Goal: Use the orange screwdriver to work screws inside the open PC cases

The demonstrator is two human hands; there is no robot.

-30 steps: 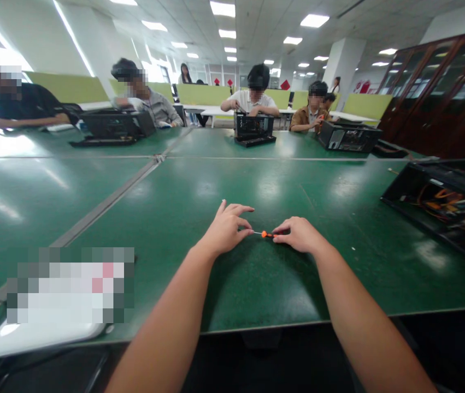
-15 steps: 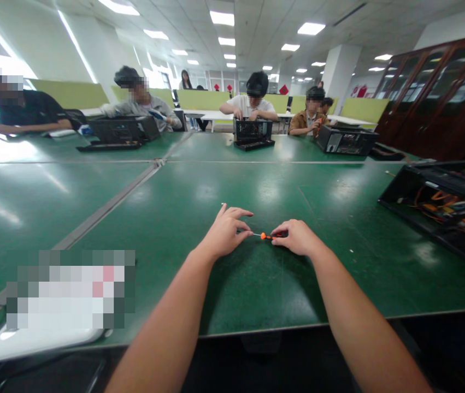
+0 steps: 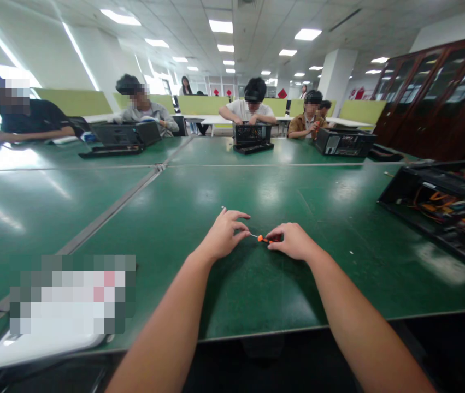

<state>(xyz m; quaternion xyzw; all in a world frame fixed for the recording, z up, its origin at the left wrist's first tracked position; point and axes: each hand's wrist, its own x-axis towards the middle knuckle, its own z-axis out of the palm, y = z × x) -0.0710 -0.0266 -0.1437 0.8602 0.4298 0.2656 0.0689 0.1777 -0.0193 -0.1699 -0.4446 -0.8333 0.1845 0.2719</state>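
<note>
Just above the green table, a small screwdriver (image 3: 261,238) with an orange and black handle lies level between my two hands. My right hand (image 3: 294,240) grips its handle, the thumb and fingers closed around the far end. At the other end, my left hand (image 3: 224,234) pinches the tip of the thin metal shaft between thumb and forefinger, its other fingers held out. The tip itself is hidden by those fingers.
An open black computer case (image 3: 441,202) with loose cables stands at the right. A white object (image 3: 52,346), partly blurred out, lies at the front left. Across the green table (image 3: 199,295), several people work, some at computer cases (image 3: 252,136). A metal seam (image 3: 113,206) crosses the left side.
The view has shifted slightly. My right hand has moved a little left along with the screwdriver; both hands keep their hold.
</note>
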